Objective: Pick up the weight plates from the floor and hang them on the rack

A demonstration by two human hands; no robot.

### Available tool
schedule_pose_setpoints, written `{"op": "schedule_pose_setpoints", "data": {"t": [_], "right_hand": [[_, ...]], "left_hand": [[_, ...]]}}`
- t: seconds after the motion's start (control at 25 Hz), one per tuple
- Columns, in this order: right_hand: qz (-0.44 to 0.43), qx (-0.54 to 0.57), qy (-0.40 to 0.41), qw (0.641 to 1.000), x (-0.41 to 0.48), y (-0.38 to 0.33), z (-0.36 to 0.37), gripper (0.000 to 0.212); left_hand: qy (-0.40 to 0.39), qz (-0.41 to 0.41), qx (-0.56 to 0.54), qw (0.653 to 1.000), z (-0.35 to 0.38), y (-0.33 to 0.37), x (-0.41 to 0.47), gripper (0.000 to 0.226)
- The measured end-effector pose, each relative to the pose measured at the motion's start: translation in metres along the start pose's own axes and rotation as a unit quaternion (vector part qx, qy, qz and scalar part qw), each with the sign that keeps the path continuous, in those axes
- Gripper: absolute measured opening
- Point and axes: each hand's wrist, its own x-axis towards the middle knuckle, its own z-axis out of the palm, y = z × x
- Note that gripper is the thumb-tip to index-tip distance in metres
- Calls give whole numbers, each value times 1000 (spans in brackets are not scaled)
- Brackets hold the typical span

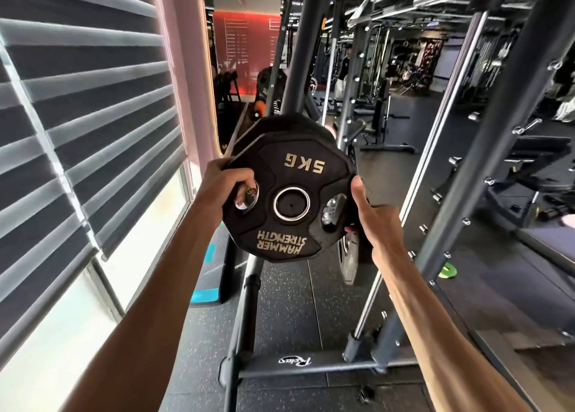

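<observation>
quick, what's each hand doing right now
Left hand: grips the black rubber 5 kg weight plate through its left grip hole.
Right hand: holds the same plate's right edge, thumb on its face.

Rack upright (303,53) stands behind plate (273,175); rightward seems open.

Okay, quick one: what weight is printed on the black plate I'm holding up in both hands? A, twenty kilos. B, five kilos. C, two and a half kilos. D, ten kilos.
B: the weight plate, gripped by the left hand and the right hand, shows "5KG" in gold lettering, upside down to the camera.
</observation>
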Motion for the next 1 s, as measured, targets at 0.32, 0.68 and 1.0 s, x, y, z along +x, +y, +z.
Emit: {"op": "schedule_pose_setpoints", "data": {"t": [0.32, 0.68, 1.0], "right_hand": [[42, 74, -57, 995, 11, 20, 25, 76], [102, 92, -83, 987, 21, 29, 48, 76], [154, 89, -98, 979, 15, 29, 49, 69]], "left_hand": [[-15, 121, 160, 980, 9, 14, 31, 19], [121, 394, 397, 820, 24, 13, 70, 80], [63, 380, 483, 786, 19, 8, 83, 73]]}}
